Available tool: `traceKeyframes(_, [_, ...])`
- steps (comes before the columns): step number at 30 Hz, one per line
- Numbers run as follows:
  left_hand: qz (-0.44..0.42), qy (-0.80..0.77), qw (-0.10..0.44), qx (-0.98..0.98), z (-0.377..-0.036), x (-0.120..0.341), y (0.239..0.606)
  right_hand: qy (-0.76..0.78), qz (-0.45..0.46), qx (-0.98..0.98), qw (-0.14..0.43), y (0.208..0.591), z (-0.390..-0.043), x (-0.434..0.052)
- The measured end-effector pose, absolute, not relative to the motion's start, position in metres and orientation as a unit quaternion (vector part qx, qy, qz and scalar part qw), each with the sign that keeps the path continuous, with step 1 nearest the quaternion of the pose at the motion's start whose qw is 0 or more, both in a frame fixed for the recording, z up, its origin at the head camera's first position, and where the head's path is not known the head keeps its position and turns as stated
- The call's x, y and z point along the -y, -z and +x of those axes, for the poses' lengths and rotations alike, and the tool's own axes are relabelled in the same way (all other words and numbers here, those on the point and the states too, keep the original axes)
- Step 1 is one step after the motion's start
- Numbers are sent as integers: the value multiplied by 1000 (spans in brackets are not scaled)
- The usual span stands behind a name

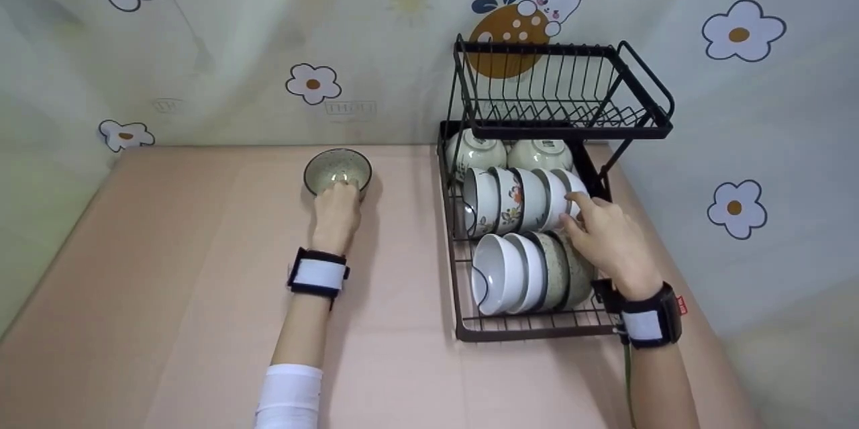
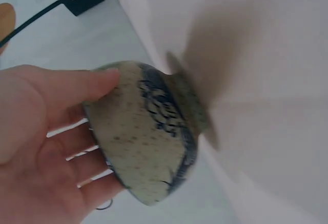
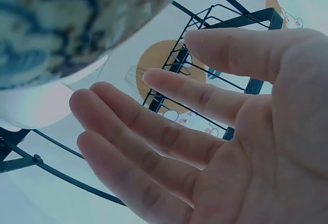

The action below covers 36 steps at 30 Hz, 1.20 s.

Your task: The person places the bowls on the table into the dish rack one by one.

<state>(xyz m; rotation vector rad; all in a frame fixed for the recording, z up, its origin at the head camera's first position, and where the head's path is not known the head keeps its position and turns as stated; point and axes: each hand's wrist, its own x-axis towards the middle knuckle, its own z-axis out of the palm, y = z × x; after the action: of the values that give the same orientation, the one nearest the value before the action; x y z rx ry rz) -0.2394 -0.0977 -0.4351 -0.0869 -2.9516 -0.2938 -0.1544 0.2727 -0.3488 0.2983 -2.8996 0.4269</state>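
Near the back edge of the table (image 1: 201, 268), my left hand (image 1: 337, 209) grips the speckled bowl (image 1: 337, 169), thumb on the outside wall and fingers at its rim. Over by the right edge, my right hand (image 1: 607, 234) reaches into the black dish rack (image 1: 470, 331), fingers straight and relaxed, touching the rightmost white bowl (image 1: 570, 191) of the middle row, holding nothing.
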Motion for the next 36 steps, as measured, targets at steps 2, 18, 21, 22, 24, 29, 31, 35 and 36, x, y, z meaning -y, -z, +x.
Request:
traceKeyframes(2, [-32, 90, 97, 991, -240, 100, 438, -146, 100, 979, 98, 349, -154, -272])
traceKeyframes(18, [-35, 111, 156, 981, -240, 115, 443, -157, 109, 978, 87, 349, -155, -270])
traceKeyframes(21, [-35, 105, 164, 980, -239, 117, 441, -156, 112, 977, 91, 350, -155, -269])
traceKeyframes(22, [-35, 103, 165, 980, -238, 117, 440, -156, 112, 977, 91, 350, -155, -269])
traceKeyframes(24, [-35, 103, 166, 980, -237, 118, 436, -156, 112, 977, 92, 350, -155, -270])
traceKeyframes(29, [-43, 107, 157, 981, -232, 117, 426, -156, 109, 978, 87, 351, -155, -271])
traceKeyframes(31, [-50, 118, 151, 980, -230, 116, 422, -156, 109, 978, 85, 351, -155, -271])
traceKeyframes(35, [-70, 139, 137, 978, -226, 114, 411, -159, 110, 978, 83, 350, -155, -270])
traceKeyframes(36, [-75, 139, 134, 978, -225, 113, 408, -160, 110, 977, 83, 350, -155, -270])
